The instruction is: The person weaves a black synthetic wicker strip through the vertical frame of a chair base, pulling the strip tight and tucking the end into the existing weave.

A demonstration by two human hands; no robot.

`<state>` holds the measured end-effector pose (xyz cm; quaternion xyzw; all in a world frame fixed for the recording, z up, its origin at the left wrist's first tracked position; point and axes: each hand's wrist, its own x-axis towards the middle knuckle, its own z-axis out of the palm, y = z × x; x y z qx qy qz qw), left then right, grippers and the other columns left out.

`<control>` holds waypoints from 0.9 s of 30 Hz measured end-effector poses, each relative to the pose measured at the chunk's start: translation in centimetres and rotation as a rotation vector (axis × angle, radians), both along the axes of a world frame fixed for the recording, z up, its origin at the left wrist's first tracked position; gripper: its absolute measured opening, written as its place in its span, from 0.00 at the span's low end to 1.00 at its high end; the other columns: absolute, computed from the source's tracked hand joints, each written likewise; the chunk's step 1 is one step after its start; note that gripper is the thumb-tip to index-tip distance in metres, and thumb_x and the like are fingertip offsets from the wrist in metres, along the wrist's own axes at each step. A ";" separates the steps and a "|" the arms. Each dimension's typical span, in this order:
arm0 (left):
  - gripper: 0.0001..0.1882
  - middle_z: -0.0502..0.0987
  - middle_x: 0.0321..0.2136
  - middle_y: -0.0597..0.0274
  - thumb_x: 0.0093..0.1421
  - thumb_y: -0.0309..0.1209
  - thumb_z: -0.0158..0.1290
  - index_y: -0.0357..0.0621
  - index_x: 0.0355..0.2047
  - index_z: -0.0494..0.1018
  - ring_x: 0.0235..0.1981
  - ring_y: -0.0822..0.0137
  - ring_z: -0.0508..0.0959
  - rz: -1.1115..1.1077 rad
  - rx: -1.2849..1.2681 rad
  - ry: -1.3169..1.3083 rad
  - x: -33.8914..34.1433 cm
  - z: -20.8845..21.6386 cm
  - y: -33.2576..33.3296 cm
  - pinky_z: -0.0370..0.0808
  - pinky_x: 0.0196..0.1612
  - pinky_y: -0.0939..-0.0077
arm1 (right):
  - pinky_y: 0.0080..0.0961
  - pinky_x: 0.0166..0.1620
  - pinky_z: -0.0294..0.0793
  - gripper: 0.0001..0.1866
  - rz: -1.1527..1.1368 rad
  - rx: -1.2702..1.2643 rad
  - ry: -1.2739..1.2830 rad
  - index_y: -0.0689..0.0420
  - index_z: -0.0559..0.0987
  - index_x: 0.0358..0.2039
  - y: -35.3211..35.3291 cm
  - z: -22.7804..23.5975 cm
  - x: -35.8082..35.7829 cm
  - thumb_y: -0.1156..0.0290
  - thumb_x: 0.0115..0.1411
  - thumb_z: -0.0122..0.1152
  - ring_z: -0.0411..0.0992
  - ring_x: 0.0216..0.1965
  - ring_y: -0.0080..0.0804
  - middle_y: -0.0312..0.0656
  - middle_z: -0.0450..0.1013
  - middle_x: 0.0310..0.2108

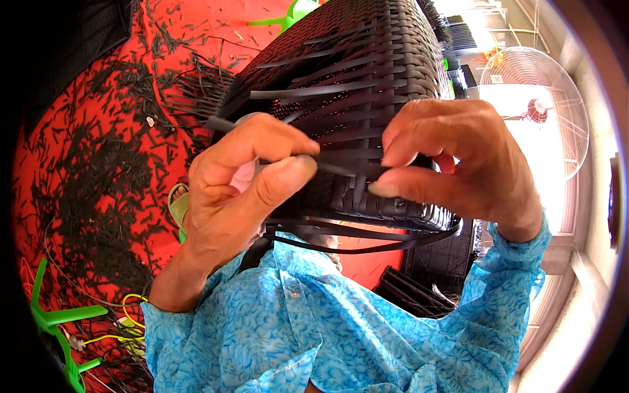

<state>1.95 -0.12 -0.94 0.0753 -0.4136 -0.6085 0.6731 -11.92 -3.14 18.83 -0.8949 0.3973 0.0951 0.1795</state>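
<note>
A black woven piece [419, 65], made of flat plastic-looking strips, stands in front of me, with several loose strip ends sticking out from its side. My left hand [239, 180] pinches a flat black weaving strip [337, 168] between thumb and forefinger, left of the weave. At the lower right corner of the weave, my right hand [465, 154] is curled, its thumb and fingertips around the same strip. Slight blur and shadow make the exact grip there hard to see. A longer black strip [354, 250] loops below my hands, across the front of my blue patterned shirt.
Black strip offcuts [111, 229] litter the red floor covering [196, 26] at left. A green plastic stool [69, 316] lies at lower left near a yellow cord [131, 302]. Bundled black strips [413, 295] sit at lower right. A large fan [537, 108] stands at far right.
</note>
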 end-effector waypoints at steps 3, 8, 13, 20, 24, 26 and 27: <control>0.17 0.72 0.36 0.59 0.46 0.24 0.61 0.37 0.38 0.74 0.36 0.68 0.73 0.075 0.038 -0.111 -0.3 -0.6 -0.2 0.68 0.42 0.78 | 0.16 0.22 0.63 0.11 -0.323 0.081 0.064 0.62 0.77 0.21 0.0 0.5 0.4 0.70 0.45 0.70 0.68 0.21 0.21 0.41 0.73 0.25; 0.17 0.74 0.36 0.53 0.45 0.27 0.60 0.38 0.37 0.75 0.38 0.59 0.75 0.215 -0.199 -0.578 -1.1 -0.7 0.1 0.71 0.41 0.72 | 0.16 0.24 0.63 0.11 -0.327 0.149 -0.006 0.63 0.76 0.21 0.2 0.5 -0.1 0.70 0.47 0.69 0.67 0.22 0.20 0.41 0.72 0.24; 0.12 0.75 0.35 0.53 0.43 0.24 0.57 0.41 0.31 0.74 0.34 0.57 0.77 0.638 -0.418 -0.651 -2.0 -1.6 -0.9 0.75 0.33 0.70 | 0.18 0.26 0.64 0.11 -0.459 0.197 -0.075 0.63 0.76 0.21 0.1 0.3 -0.3 0.70 0.47 0.68 0.68 0.24 0.22 0.41 0.72 0.25; 0.09 0.75 0.33 0.55 0.38 0.25 0.54 0.41 0.23 0.70 0.37 0.56 0.77 1.004 -0.664 -0.634 -4.5 -3.0 -4.5 0.76 0.31 0.75 | 0.20 0.27 0.64 0.12 -0.418 0.228 -0.085 0.61 0.75 0.20 0.0 0.3 -0.6 0.66 0.48 0.67 0.68 0.25 0.23 0.41 0.72 0.24; 0.10 0.74 0.34 0.56 0.38 0.27 0.54 0.42 0.24 0.70 0.38 0.57 0.76 0.959 -0.600 -0.571 -6.7 -4.1 -4.4 0.76 0.34 0.73 | 0.20 0.27 0.64 0.12 -0.462 0.251 -0.082 0.61 0.75 0.20 -0.3 0.3 -0.9 0.66 0.49 0.67 0.68 0.24 0.24 0.41 0.72 0.24; 0.10 0.74 0.34 0.58 0.38 0.27 0.57 0.43 0.25 0.71 0.39 0.57 0.76 0.922 -0.544 -0.564 -6.8 -4.0 -3.8 0.76 0.34 0.73 | 0.19 0.27 0.64 0.13 -0.352 0.221 -0.076 0.62 0.75 0.20 0.0 0.3 -1.7 0.66 0.49 0.67 0.67 0.24 0.22 0.42 0.71 0.25; 0.10 0.74 0.34 0.58 0.38 0.27 0.57 0.43 0.25 0.71 0.39 0.57 0.76 0.922 -0.542 -0.562 -6.7 -3.8 -3.6 0.76 0.34 0.73 | 0.19 0.27 0.64 0.13 -0.353 0.222 -0.074 0.62 0.75 0.20 0.1 0.4 -1.6 0.66 0.49 0.67 0.67 0.24 0.22 0.42 0.71 0.25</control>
